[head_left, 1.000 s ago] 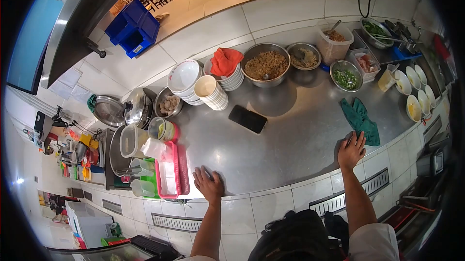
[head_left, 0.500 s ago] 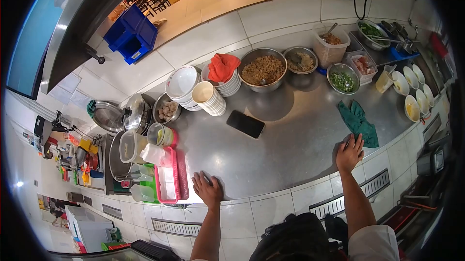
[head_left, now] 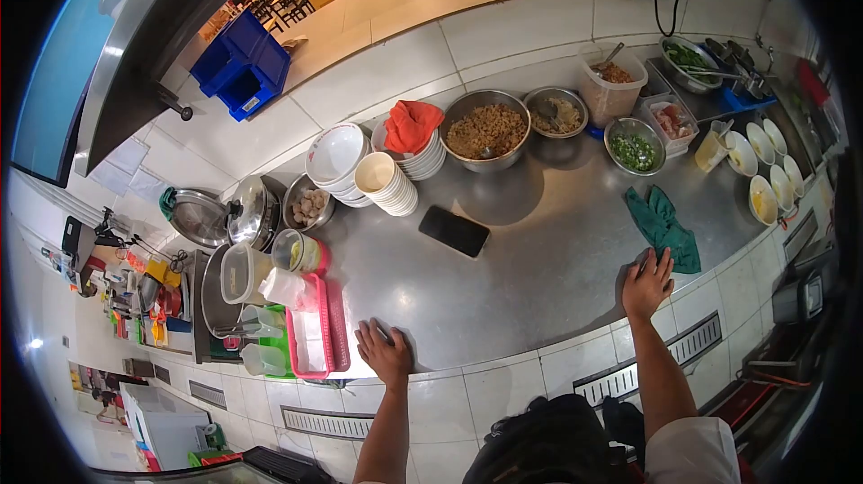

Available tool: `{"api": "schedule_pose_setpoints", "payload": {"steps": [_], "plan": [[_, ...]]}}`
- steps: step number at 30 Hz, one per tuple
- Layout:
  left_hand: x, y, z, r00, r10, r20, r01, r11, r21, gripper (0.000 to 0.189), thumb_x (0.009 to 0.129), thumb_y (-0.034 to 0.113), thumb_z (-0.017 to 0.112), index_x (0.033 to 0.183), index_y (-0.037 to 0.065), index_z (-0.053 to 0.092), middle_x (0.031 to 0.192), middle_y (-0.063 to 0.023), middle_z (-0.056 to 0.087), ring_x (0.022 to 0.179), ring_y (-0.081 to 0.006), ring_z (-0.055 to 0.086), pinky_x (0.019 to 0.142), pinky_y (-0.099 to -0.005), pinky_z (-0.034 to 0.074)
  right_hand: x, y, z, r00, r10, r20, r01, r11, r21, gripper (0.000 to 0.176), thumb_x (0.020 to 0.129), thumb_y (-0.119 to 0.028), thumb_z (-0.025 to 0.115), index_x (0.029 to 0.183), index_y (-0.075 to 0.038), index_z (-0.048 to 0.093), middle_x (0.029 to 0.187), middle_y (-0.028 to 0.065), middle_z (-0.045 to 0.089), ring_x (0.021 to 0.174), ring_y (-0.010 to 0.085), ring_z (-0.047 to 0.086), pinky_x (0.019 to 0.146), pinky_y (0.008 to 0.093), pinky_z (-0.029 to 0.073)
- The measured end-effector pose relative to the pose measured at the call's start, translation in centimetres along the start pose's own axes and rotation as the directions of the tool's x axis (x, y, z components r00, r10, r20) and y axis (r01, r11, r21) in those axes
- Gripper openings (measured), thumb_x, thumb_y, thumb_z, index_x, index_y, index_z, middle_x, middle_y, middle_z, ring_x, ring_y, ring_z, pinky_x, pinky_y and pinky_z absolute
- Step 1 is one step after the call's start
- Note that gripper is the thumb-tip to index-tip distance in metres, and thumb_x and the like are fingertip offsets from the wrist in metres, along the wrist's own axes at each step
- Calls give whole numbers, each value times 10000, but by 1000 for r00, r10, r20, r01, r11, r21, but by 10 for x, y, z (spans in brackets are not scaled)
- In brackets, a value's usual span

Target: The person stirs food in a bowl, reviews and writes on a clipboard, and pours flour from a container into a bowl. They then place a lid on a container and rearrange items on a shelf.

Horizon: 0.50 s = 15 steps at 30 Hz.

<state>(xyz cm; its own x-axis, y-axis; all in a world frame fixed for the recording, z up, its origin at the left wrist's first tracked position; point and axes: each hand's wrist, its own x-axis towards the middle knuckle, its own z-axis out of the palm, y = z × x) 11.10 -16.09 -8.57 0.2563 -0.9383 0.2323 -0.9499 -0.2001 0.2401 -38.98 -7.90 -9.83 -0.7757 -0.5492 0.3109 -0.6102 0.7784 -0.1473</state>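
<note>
My left hand (head_left: 385, 354) lies flat at the front edge of the steel counter (head_left: 503, 304), fingers spread and holding nothing. Just left of it is a pink plastic basket (head_left: 336, 327) with white paper inside. At the counter's front right rests my right hand (head_left: 647, 286), also open, its fingertips right by a crumpled green cloth (head_left: 667, 228). A black phone (head_left: 454, 231) lies on the steel between and beyond my hands.
Paper cups (head_left: 387, 183) and white bowls (head_left: 337, 156) stand stacked at the back, a red cloth (head_left: 413, 124) on one stack. Rightward are a bowl of minced food (head_left: 487, 129), chopped greens (head_left: 635, 150) and several small filled bowls (head_left: 764, 200). A blue bin (head_left: 241, 66) sits by the pass.
</note>
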Motion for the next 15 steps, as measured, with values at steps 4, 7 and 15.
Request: {"api": "schedule_pose_setpoints", "payload": {"steps": [4, 7, 15], "plan": [[-1, 1, -2, 1000, 1, -3, -1, 1000, -10, 550, 910, 356, 499, 1354, 32, 482, 1462, -215, 401, 1391, -386, 310, 1136, -512, 214, 0, 1, 2, 1000, -3, 3, 3, 1000, -3, 502, 891, -268, 528, 1366, -114, 479, 1542, 126, 289, 1408, 340, 297, 1045, 604, 275], [0, 2, -2, 1000, -3, -1, 3, 1000, -12, 550, 909, 355, 500, 1353, 32, 483, 1463, -215, 400, 1392, -386, 308, 1136, -512, 214, 0, 2, 3, 1000, -5, -2, 5, 1000, -1, 506, 889, -268, 530, 1368, -113, 478, 1541, 126, 290, 1410, 339, 292, 1046, 606, 274], [3, 4, -1, 999, 29, 18, -27, 997, -74, 515, 884, 268, 513, 1325, 2, 484, 1411, -239, 433, 1353, -384, 347, 1112, -506, 243, 2, 3, -16, 999, -8, 36, 8, 1000, -23, 498, 893, -257, 536, 1361, -94, 480, 1505, 149, 336, 1377, 348, 333, 1045, 533, 329]]}}
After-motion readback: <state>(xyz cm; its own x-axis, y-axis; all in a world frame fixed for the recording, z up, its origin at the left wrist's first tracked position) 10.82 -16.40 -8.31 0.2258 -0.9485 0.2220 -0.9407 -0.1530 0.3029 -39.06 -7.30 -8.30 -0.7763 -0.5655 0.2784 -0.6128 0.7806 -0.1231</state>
